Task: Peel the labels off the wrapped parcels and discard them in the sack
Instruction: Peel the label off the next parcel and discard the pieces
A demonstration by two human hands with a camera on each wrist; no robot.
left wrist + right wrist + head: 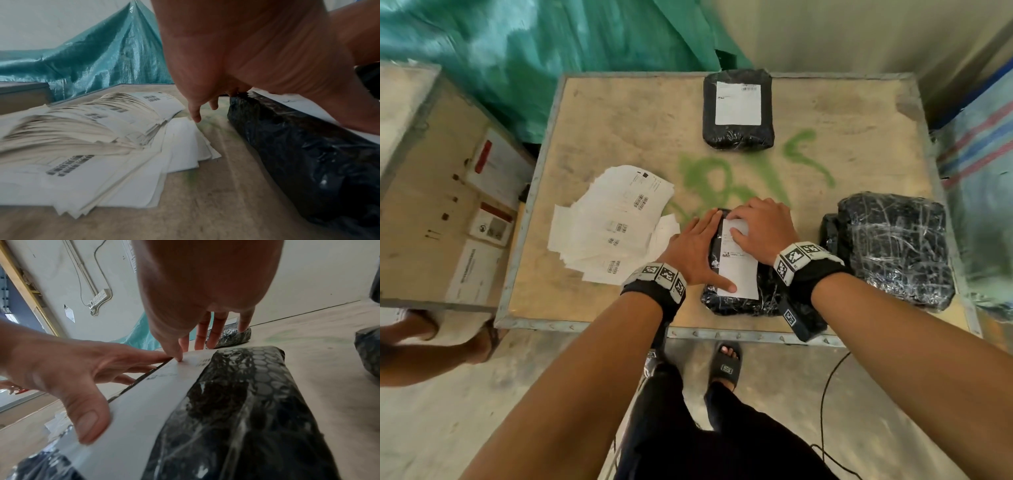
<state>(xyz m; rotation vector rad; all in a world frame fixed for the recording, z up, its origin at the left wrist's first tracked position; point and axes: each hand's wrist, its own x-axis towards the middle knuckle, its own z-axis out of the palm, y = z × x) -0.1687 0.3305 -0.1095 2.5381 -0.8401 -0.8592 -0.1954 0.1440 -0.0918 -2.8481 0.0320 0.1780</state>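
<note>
I have the near parcel (739, 270) at the table's (619, 113) front edge; my left hand (695, 250) lies flat against its left side, thumb pressing the label's (738, 263) near end, nothing grasped. My right hand (760, 229) rests with fingers straight on the far end, pinching nothing. The label looks thin and tearable, the wrap soft and slick; I'd lift a far corner and peel low.

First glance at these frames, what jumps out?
Both hands, left hand and right hand, pressed flat on the white label of the near black parcel at the table's front edge. Left of them, a fanned pile of peeled labels; a second labelled parcel sits at the far edge.
</note>
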